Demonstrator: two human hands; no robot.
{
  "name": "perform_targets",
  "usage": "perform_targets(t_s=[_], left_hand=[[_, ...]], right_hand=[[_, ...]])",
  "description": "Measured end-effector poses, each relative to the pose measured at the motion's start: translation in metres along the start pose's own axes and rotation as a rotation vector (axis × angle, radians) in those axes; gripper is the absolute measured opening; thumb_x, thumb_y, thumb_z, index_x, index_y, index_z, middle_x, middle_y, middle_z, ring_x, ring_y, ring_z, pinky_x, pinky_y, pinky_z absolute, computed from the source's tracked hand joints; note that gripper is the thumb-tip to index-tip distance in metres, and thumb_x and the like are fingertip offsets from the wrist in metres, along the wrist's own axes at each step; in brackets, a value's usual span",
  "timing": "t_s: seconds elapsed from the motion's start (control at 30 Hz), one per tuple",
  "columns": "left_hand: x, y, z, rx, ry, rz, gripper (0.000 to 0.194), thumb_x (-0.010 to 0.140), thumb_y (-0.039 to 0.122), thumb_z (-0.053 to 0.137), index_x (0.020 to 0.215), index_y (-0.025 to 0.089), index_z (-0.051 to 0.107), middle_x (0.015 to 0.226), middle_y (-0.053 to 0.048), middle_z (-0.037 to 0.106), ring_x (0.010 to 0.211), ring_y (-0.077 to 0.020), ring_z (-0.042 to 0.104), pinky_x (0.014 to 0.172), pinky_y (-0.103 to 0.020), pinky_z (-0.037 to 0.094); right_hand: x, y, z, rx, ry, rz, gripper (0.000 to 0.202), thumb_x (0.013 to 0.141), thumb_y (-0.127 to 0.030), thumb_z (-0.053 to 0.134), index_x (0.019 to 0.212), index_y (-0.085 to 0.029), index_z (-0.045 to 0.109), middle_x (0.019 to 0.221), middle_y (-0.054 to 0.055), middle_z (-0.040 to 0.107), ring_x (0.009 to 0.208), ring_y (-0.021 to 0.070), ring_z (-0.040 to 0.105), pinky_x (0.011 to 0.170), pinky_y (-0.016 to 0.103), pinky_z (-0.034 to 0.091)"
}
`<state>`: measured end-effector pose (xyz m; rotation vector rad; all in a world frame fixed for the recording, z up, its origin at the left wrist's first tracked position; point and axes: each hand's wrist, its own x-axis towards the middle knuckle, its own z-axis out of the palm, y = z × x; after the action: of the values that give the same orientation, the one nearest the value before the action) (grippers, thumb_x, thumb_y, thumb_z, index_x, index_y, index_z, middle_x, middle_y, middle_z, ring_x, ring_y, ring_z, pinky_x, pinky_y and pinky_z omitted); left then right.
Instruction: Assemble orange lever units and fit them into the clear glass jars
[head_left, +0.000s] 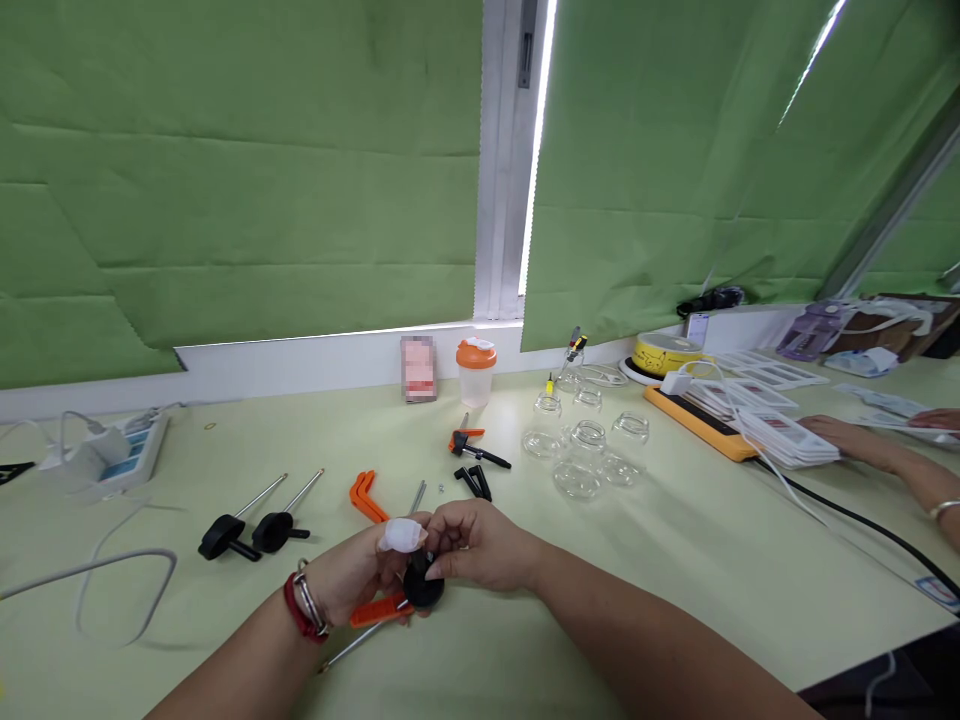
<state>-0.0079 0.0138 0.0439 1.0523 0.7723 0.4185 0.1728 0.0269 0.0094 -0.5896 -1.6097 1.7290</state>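
Near the front of the table, my left hand point(360, 575) is closed around a black round part point(424, 588) with a metal rod and an orange piece point(379, 610) beside it. Something white point(403, 535) covers a finger or thumb of that hand. My right hand point(476, 545) pinches at the top of the black part, its thumb on it; anything small between the fingertips is hidden. Behind my hands lie orange angled pieces point(365, 497), black handles point(474, 482) and an orange-and-black assembly point(480, 450).
Two black lids with rods point(225, 535) lie left. Several clear glass pieces point(589, 435) stand right of centre. An orange-capped cup point(476, 372) is at the back. Cables and a power strip point(135, 455) lie far left. Another person's hand point(840, 435) rests near white trays point(787, 440).
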Motion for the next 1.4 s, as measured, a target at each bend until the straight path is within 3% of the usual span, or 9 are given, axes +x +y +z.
perform_targets(t_s=[0.2, 0.53, 1.0, 1.23, 1.4], left_hand=[[0.0000, 0.0005, -0.0003, -0.010, -0.001, -0.022, 0.049, 0.069, 0.047, 0.054, 0.108, 0.016, 0.052, 0.072, -0.007, 0.067, 0.062, -0.0229, 0.062, 0.049, -0.027, 0.041], [0.0020, -0.0029, -0.0029, -0.001, -0.014, 0.021, 0.027, 0.074, 0.042, 0.052, 0.084, 0.018, 0.054, 0.069, -0.004, 0.065, 0.061, -0.0226, 0.063, 0.050, -0.029, 0.042], [0.0029, -0.0020, -0.0045, 0.014, -0.033, 0.005, 0.032, 0.074, 0.047, 0.051, 0.085, 0.016, 0.054, 0.072, -0.007, 0.066, 0.063, -0.0234, 0.063, 0.051, -0.030, 0.043], [0.0022, -0.0030, -0.0055, -0.002, -0.029, 0.003, 0.041, 0.073, 0.047, 0.053, 0.101, 0.017, 0.053, 0.072, -0.006, 0.065, 0.063, -0.0238, 0.063, 0.052, -0.030, 0.043], [0.0023, -0.0026, -0.0054, 0.001, -0.041, 0.011, 0.038, 0.074, 0.044, 0.051, 0.100, 0.017, 0.053, 0.074, -0.008, 0.067, 0.063, -0.0236, 0.064, 0.051, -0.030, 0.044]], right_hand=[[-0.0002, -0.0016, 0.0003, 0.012, -0.018, -0.010, 0.033, 0.060, -0.029, 0.080, 0.082, -0.014, 0.060, 0.076, -0.001, 0.059, 0.070, 0.0103, 0.055, 0.070, 0.027, 0.044], [-0.0001, -0.0022, 0.0013, 0.012, -0.009, -0.006, 0.032, 0.059, -0.031, 0.080, 0.074, -0.014, 0.058, 0.074, -0.001, 0.059, 0.067, 0.0097, 0.054, 0.066, 0.025, 0.044], [-0.0002, -0.0018, 0.0022, 0.023, 0.010, 0.003, 0.032, 0.058, -0.031, 0.081, 0.073, -0.014, 0.058, 0.071, -0.001, 0.058, 0.063, 0.0088, 0.052, 0.064, 0.025, 0.043], [0.0000, -0.0027, 0.0026, 0.010, 0.018, 0.011, 0.035, 0.056, -0.035, 0.082, 0.071, -0.014, 0.058, 0.070, -0.002, 0.058, 0.061, 0.0080, 0.052, 0.063, 0.024, 0.043], [-0.0001, -0.0017, 0.0024, 0.015, 0.022, 0.013, 0.036, 0.056, -0.036, 0.082, 0.072, -0.014, 0.059, 0.071, -0.001, 0.060, 0.063, 0.0094, 0.054, 0.064, 0.025, 0.044]])
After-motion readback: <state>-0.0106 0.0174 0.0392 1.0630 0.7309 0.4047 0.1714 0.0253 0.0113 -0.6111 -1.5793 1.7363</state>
